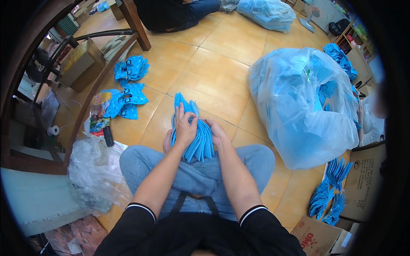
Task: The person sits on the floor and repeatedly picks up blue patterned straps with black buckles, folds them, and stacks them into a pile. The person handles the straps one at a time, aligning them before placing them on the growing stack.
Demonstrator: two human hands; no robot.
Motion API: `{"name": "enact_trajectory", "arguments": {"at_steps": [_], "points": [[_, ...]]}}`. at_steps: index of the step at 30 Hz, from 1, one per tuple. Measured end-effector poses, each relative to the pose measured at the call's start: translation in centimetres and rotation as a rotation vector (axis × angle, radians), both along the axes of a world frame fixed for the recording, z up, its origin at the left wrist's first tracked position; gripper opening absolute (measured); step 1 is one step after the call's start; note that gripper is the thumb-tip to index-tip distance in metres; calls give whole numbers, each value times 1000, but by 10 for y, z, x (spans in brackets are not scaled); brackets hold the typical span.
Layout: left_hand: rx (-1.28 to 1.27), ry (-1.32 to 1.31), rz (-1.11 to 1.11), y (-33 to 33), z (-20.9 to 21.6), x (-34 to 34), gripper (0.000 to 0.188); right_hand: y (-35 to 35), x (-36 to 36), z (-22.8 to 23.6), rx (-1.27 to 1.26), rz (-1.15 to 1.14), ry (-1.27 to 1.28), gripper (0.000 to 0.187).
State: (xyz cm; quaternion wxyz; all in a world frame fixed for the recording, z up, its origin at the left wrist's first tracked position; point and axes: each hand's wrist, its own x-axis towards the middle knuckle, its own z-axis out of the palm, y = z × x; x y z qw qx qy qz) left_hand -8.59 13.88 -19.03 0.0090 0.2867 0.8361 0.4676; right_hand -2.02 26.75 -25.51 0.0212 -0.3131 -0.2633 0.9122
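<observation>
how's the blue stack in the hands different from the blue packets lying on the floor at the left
The stack stands on edge, packed tight between the left hand and right hand above the lap; the floor packets lie flat in loose, spread piles, untouched. The stack shows mostly thin edges; the floor packets show their printed faces. Both are the same bright blue.

Behind the blue stack (194,132), the right hand (217,133) is mostly hidden, so its grip is anyone's guess. Far beyond the stack, the seated person (173,13) gets chopped by the top edge, and print on the loose packets (128,100) is too small.
</observation>
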Motion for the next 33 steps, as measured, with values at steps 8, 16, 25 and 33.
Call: {"name": "enact_trajectory", "arguments": {"at_steps": [8, 16, 25, 33], "points": [[54, -95, -47, -7, -4, -3, 14, 4, -1, 0, -115, 37, -19, 29], [424, -338, 118, -5, -21, 9, 10, 18, -7, -34, -373, -82, -153, 19], [156, -93, -59, -8, -1, 19, 8, 1, -6, -16, 22, -137, -95, 17], [505, -619, -89, -2, -20, 4, 24, -2, -6, 3, 273, -277, -71, 32]]}}
